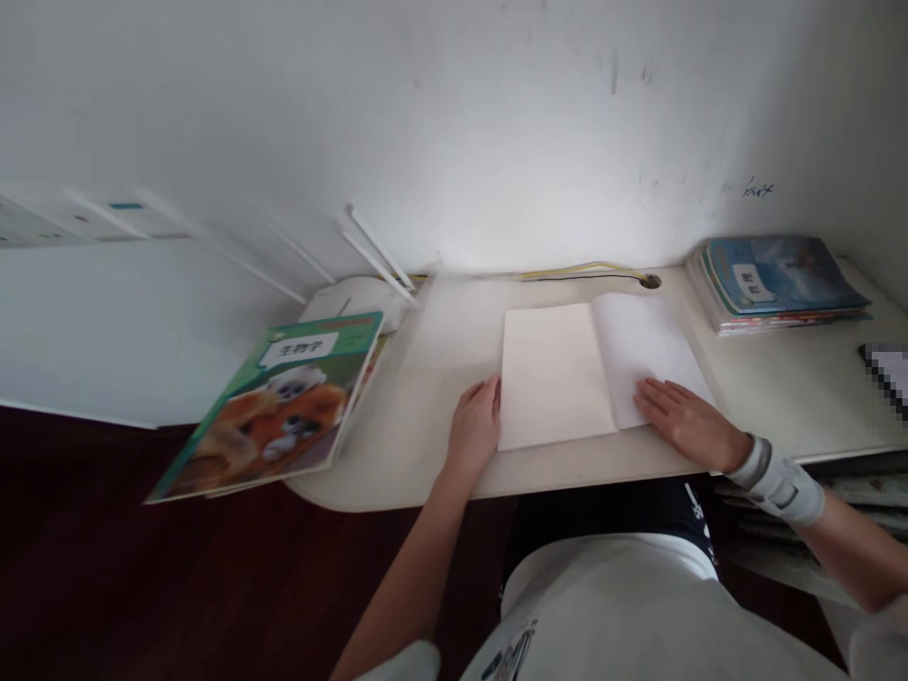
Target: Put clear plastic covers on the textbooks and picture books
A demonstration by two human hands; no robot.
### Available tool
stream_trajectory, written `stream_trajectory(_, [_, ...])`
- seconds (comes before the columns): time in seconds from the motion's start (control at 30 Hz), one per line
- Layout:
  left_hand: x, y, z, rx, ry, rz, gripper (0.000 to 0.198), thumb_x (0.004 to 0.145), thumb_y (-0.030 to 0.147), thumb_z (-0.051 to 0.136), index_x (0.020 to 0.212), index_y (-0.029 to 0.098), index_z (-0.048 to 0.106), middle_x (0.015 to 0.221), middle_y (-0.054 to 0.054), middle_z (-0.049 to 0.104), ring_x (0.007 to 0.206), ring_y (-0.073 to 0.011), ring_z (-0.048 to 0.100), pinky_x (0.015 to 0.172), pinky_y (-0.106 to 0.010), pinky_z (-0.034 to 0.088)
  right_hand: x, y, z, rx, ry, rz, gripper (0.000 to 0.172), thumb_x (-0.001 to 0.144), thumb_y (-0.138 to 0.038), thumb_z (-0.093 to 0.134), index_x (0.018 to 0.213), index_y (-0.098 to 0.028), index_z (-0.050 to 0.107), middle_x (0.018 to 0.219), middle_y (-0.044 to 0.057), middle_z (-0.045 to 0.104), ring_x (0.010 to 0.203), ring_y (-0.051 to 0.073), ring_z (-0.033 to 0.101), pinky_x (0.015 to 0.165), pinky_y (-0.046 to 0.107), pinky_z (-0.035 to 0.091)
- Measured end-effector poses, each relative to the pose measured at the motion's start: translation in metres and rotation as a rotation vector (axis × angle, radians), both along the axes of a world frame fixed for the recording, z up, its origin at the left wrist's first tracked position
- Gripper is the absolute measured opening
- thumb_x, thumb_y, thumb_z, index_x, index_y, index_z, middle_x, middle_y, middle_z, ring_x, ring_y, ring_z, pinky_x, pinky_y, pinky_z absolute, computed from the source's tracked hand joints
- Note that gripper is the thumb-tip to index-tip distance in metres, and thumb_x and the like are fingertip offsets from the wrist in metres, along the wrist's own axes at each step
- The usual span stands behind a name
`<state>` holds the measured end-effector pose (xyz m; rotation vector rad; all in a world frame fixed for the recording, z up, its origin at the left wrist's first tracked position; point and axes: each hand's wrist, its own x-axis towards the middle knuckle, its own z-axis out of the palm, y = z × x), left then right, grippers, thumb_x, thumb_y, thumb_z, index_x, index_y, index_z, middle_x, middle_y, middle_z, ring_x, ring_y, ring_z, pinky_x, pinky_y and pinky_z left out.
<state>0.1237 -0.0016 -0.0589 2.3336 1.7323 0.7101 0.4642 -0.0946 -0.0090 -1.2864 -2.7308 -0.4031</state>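
Observation:
A notebook (554, 378) lies open on the white desk (418, 463) before me, both visible pages blank. The left page is cream; the right one looks whiter and curves up near the fold. Along the left edge, my left hand (477, 421) is closed on the notebook's side, fingers together, with some of them partly hidden. My right hand (687, 424) rests flat on the lower right page, its fingers stretched out toward the fold. A grey-white band circles the right wrist.
A biology textbook (284, 402) with monkeys on its cover overhangs the desk's left end, by a white device with antennas (358, 298). Stacked books (777, 279) stand at the back right. A pixelated dark-edged object (890, 374) lies far right. Cables (582, 270) run along the wall to a hole.

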Motion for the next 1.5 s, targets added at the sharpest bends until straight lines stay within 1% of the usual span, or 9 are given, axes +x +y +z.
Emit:
stream_trajectory(0.17, [-0.001,-0.001,0.007,-0.001,0.111,-0.016,0.04,0.088,0.024,0.031,0.113,0.015,0.061,0.117,-0.014,0.06,0.11,-0.0267,0.053,0.097,-0.044,0.042,-0.009,-0.004,-0.009,0.094,0.01,-0.046,0.036,0.088,-0.006,0.041,0.121,-0.003,0.053,0.127,0.022,0.054,0.122,0.025,0.048,0.097,0.04,0.045])
stream_trajectory(0.37, [0.001,-0.001,0.01,-0.026,0.111,-0.05,0.042,0.085,0.021,0.032,0.117,0.022,0.06,0.124,-0.009,0.059,0.118,-0.0282,0.047,0.101,-0.048,0.036,-0.015,-0.009,-0.018,0.103,0.027,-0.091,0.035,0.087,-0.006,0.043,0.12,0.0,0.053,0.125,0.026,0.054,0.121,0.026,0.05,0.098,0.039,0.045])
stream_trajectory(0.5, [0.008,-0.005,0.014,-0.077,0.219,0.004,0.046,0.084,0.016,0.032,0.121,0.024,0.058,0.125,-0.011,0.057,0.116,-0.0301,0.047,0.097,-0.05,0.036,-0.008,-0.012,-0.019,0.107,0.021,-0.158,0.035,0.087,-0.006,0.042,0.119,-0.001,0.054,0.124,0.025,0.055,0.12,0.026,0.05,0.096,0.04,0.047])
stream_trajectory(0.7, [0.02,-0.008,0.025,-0.019,0.393,0.008,0.045,0.087,0.016,0.029,0.119,0.022,0.06,0.115,-0.014,0.061,0.11,-0.0319,0.051,0.099,-0.056,0.029,-0.005,-0.012,-0.019,0.139,0.016,-0.188,0.034,0.088,-0.008,0.042,0.118,-0.002,0.056,0.123,0.024,0.057,0.118,0.027,0.052,0.095,0.039,0.048])
stream_trajectory(0.9, [0.027,-0.003,0.021,-0.022,0.241,0.007,0.038,0.09,0.026,0.033,0.114,0.019,0.062,0.126,-0.013,0.057,0.118,-0.0315,0.047,0.098,-0.05,0.036,-0.007,-0.011,-0.026,0.096,0.05,-0.188,0.036,0.086,-0.005,0.043,0.12,0.0,0.054,0.124,0.026,0.055,0.12,0.027,0.05,0.096,0.039,0.046])
stream_trajectory(1.07, [0.027,-0.003,0.015,-0.082,0.227,-0.016,0.042,0.091,0.026,0.029,0.125,0.023,0.054,0.138,-0.008,0.048,0.132,-0.0344,0.031,0.103,-0.061,0.025,-0.005,-0.012,-0.028,0.1,0.042,-0.183,0.036,0.085,-0.004,0.043,0.119,0.0,0.055,0.123,0.026,0.056,0.118,0.026,0.052,0.094,0.037,0.047])
stream_trajectory(1.2, [0.028,-0.004,0.012,-0.116,0.241,-0.035,0.044,0.09,0.024,0.03,0.13,0.024,0.049,0.139,-0.008,0.047,0.134,-0.0346,0.028,0.103,-0.067,0.017,-0.001,-0.016,-0.025,0.108,0.032,-0.184,0.036,0.084,-0.003,0.043,0.118,0.0,0.056,0.121,0.025,0.058,0.115,0.025,0.054,0.094,0.037,0.047])
stream_trajectory(1.37, [0.036,-0.004,0.017,-0.048,0.308,-0.048,0.044,0.088,0.018,0.029,0.125,0.021,0.053,0.135,-0.012,0.051,0.134,-0.033,0.031,0.106,-0.066,0.007,0.003,-0.022,-0.021,0.164,-0.001,-0.208,0.035,0.085,-0.006,0.044,0.116,-0.001,0.057,0.12,0.022,0.059,0.112,0.027,0.056,0.091,0.036,0.048])
stream_trajectory(1.5, [0.039,0.005,0.031,-0.057,0.341,-0.108,0.041,0.085,0.014,0.031,0.113,0.016,0.06,0.122,-0.016,0.06,0.124,-0.0335,0.044,0.106,-0.062,0.014,0.001,-0.02,-0.021,0.128,0.032,-0.231,0.034,0.086,-0.006,0.043,0.117,-0.001,0.057,0.122,0.023,0.057,0.115,0.026,0.054,0.093,0.037,0.047])
